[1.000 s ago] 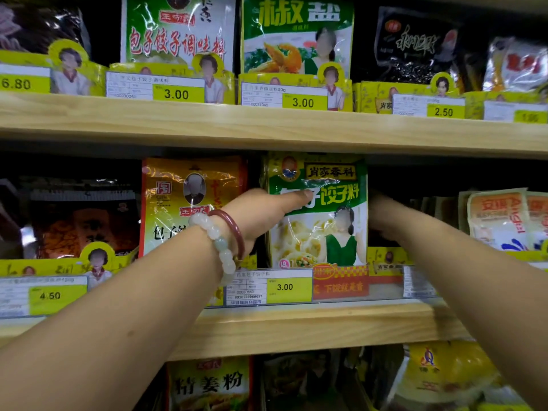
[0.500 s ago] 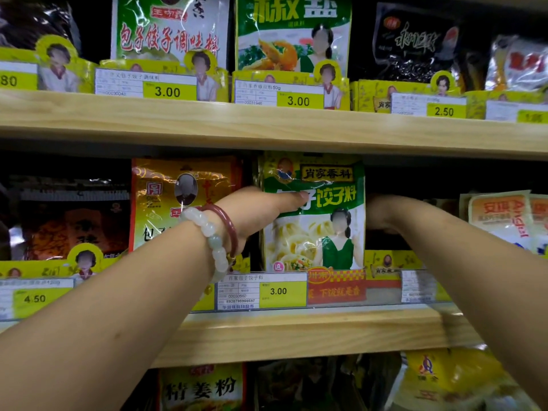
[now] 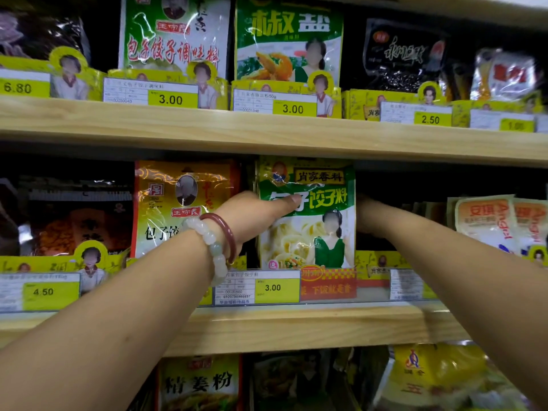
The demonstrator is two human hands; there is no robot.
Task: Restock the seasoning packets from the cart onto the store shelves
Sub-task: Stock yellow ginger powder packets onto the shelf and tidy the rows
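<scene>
On the middle wooden shelf (image 3: pixel 296 327) stands an upright green seasoning packet (image 3: pixel 307 232) printed 肖家香料 and 包子饺子料, above a yellow price tag (image 3: pixel 274 287) reading 3.00. The left hand (image 3: pixel 255 216), with a red bangle (image 3: pixel 224 235) and a pale bead bracelet (image 3: pixel 212 247) at the wrist, grips the packet's left edge, thumb laid across the front over the white lettering. The right hand (image 3: pixel 366 216) reaches behind the packet's right edge; its fingers are hidden, so whether it grips cannot be told. Just left stands an orange packet (image 3: pixel 178 203) marked 王守义. On the upper shelf (image 3: pixel 267 132) a green packet (image 3: pixel 289 40) reads 椒盐, tagged 3.00; further tags read 6.80, 2.50 and 4.50.
</scene>
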